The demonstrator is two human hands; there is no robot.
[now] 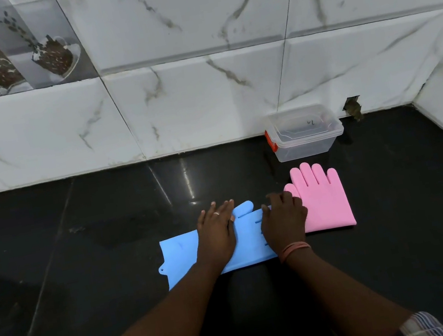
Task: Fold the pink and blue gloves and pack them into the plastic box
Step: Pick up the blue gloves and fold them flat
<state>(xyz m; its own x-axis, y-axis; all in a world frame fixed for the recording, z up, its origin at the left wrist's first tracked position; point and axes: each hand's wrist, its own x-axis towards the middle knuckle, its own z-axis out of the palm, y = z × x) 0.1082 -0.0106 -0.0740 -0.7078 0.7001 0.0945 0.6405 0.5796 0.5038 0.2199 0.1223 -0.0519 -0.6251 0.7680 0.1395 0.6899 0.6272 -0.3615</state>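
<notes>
The black counter carries everything. The blue glove lies flat at centre, pinned for folding: left hand pressing with fingers straight, right hand with fingers bent over its finger end. The pink glove waits at 3 o'clock, the lidded plastic box at 1 o'clock.

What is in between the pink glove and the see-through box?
Nothing: in the head view only bare black counter lies between the pink glove and the plastic box.
</notes>
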